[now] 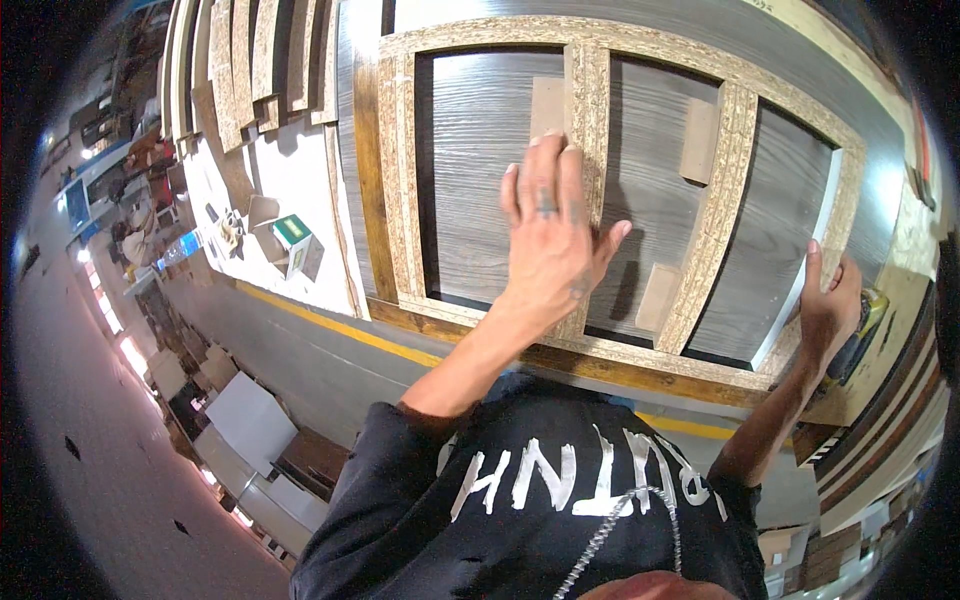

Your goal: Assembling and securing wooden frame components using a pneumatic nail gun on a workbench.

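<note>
Left hand (548, 240), fingers spread, presses flat on chipboard frame (590, 120) centre rail. Right hand (828, 300) grips frame's right edge w/ curled fingers. Frame prob. stiff, rough, fairly heavy; best held at outer rails.

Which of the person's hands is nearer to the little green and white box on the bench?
Left. The left hand lies flat on the chipboard frame's middle slat, right of the green and white box. The right hand grips the frame's far right edge, much farther away.
</note>
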Available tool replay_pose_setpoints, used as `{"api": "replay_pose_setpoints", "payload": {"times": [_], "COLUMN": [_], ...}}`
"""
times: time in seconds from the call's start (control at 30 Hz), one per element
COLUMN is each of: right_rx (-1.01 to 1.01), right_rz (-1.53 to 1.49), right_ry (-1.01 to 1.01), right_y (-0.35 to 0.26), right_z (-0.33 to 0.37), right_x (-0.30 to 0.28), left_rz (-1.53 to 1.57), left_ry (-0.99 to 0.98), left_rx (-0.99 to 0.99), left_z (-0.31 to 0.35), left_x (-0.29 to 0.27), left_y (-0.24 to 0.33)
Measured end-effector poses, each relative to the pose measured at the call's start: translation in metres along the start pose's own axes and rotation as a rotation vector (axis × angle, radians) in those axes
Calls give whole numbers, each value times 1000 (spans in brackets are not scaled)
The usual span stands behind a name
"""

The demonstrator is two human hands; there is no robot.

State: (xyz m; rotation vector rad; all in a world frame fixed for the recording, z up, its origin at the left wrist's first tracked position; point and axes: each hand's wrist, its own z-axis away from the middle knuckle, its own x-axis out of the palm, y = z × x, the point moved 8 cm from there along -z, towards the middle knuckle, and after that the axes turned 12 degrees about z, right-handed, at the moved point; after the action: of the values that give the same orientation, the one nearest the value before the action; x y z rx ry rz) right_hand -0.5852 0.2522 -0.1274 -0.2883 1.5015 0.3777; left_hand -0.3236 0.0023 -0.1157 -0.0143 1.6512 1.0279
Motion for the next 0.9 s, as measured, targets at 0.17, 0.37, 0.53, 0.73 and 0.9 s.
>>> {"api": "replay_pose_setpoints", "payload": {"times": [0.17, 0.37, 0.53, 0.73, 0.9], "right_rx": [51, 96, 65, 80, 64], "right_rz": [31, 82, 116, 114, 80], "right_ry": [-46, -102, -60, -85, -89], "right_y": [2, 2, 0, -1, -4], "right_z": [0, -2, -1, -1, 1], "right_x": [7, -1, 3, -1, 5], "left_rz": [-12, 75, 51, -48, -13], "left_ry": [-53, -30, -36, -81, -18], "left_rx": [56, 120, 99, 67, -8], "left_z": [6, 5, 3, -1, 6], "left_x": [26, 29, 27, 36, 29], "left_y": [-9, -2, -7, -1, -17]}}
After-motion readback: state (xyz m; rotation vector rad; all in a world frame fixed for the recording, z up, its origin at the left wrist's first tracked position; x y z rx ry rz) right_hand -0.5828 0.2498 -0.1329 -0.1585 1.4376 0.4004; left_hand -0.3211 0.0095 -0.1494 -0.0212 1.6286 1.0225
